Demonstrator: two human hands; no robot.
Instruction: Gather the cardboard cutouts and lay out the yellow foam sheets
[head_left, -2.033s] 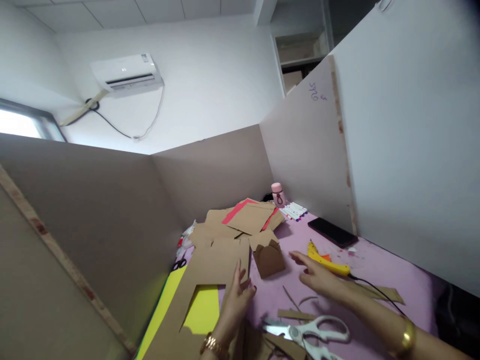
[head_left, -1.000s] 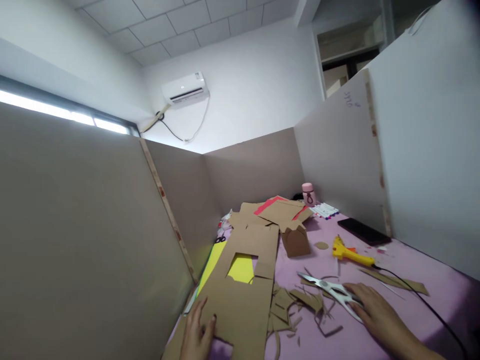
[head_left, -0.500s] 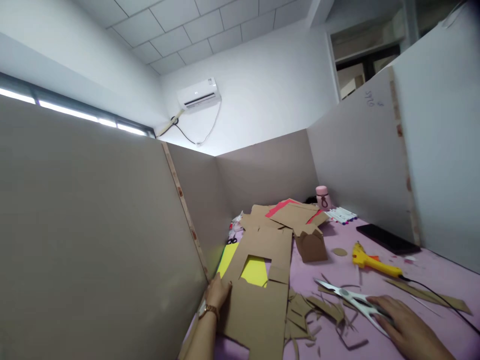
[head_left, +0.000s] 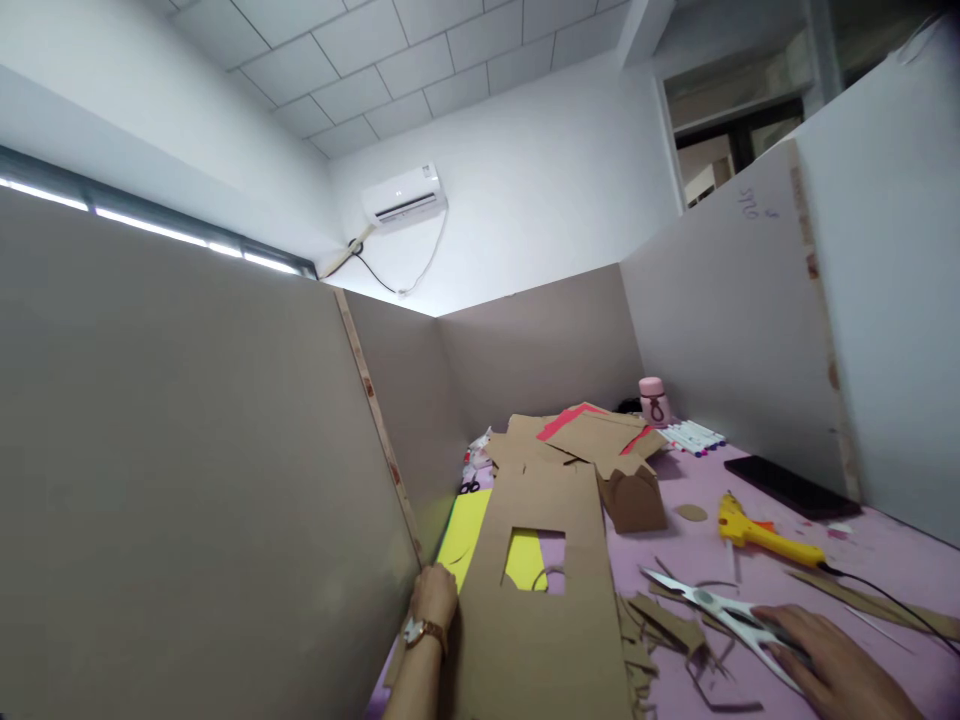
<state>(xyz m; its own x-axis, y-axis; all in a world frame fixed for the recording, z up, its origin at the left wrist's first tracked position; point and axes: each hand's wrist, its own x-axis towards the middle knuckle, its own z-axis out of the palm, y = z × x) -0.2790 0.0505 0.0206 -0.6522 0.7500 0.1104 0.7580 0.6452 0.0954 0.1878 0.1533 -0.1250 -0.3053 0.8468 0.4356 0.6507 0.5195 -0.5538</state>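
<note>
A long brown cardboard sheet (head_left: 536, 650) with a rectangular cut-out lies lengthwise before me. My left hand (head_left: 435, 596), with a watch at its wrist, is curled closed at the sheet's left edge; some fingertips are hidden. Yellow paper (head_left: 466, 527) lies partly beneath the sheet and shows through the opening. On the right, my right hand (head_left: 832, 655) is closed around the handles of white-handled scissors (head_left: 724, 612). The blades point away to the left, slightly parted, low over cardboard scraps (head_left: 671, 625).
A small cardboard box (head_left: 636, 500) stands beyond the sheet, before stacked cardboard (head_left: 592, 440). To the right are a yellow glue gun (head_left: 769, 537) with a cord, a black phone (head_left: 791, 488), markers (head_left: 691, 437) and a pink bottle (head_left: 654, 400). Grey partitions (head_left: 536, 345) enclose the table.
The cardboard sheet has shifted right and toward me, covering some scraps; its cut-out now looks rectangular. My left hand has curled at its edge. The right hand keeps the scissors in nearly the same place.
</note>
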